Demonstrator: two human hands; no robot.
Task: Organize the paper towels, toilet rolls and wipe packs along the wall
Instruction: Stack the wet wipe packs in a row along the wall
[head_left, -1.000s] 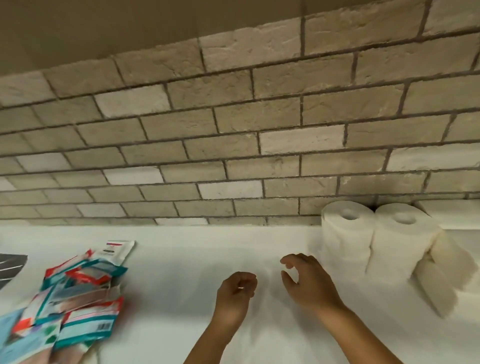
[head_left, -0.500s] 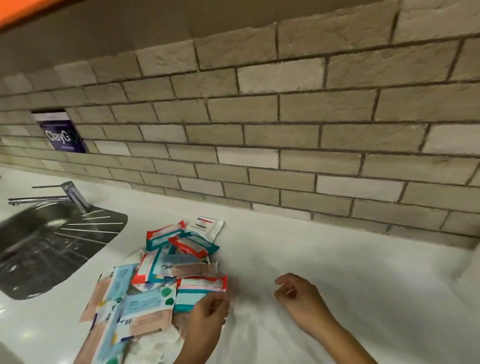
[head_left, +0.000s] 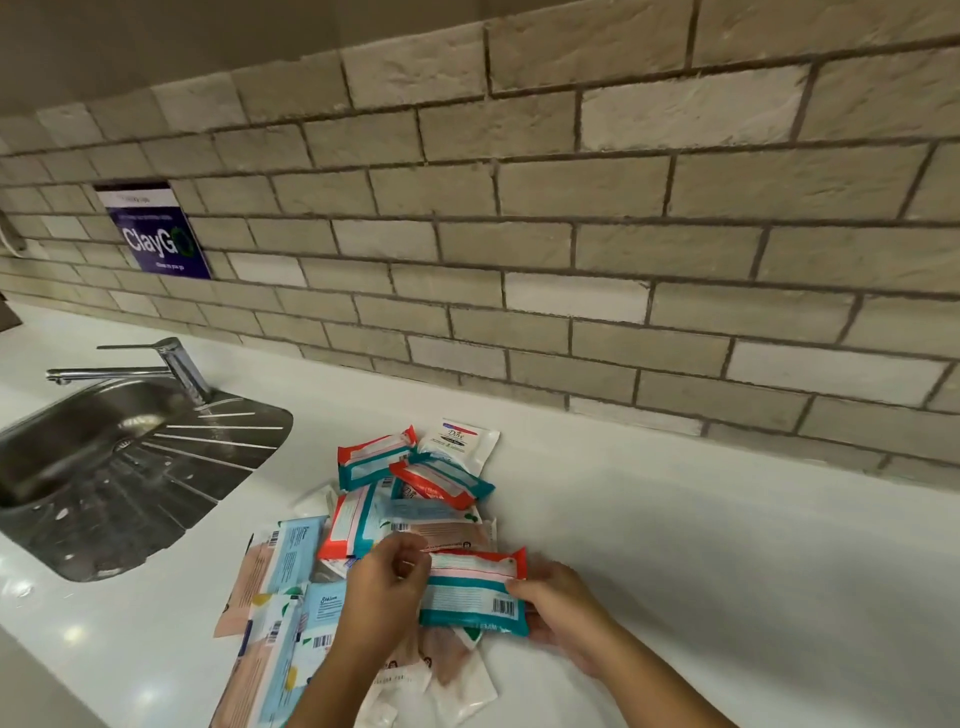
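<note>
CHANGE: left hand (head_left: 387, 592) and right hand (head_left: 558, 605), empty before, now grasp teal-and-red plastic wipe pack (head_left: 470, 590) over pile (head_left: 415, 483) on white desk (head_left: 675, 545) | MEANING: wipe sorting starts.

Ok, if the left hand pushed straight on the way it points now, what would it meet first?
The left hand, pinching the red and teal wipe pack, points toward the wall. First in line is probably the pale pink pack just beyond it, though depth is unclear.
</note>
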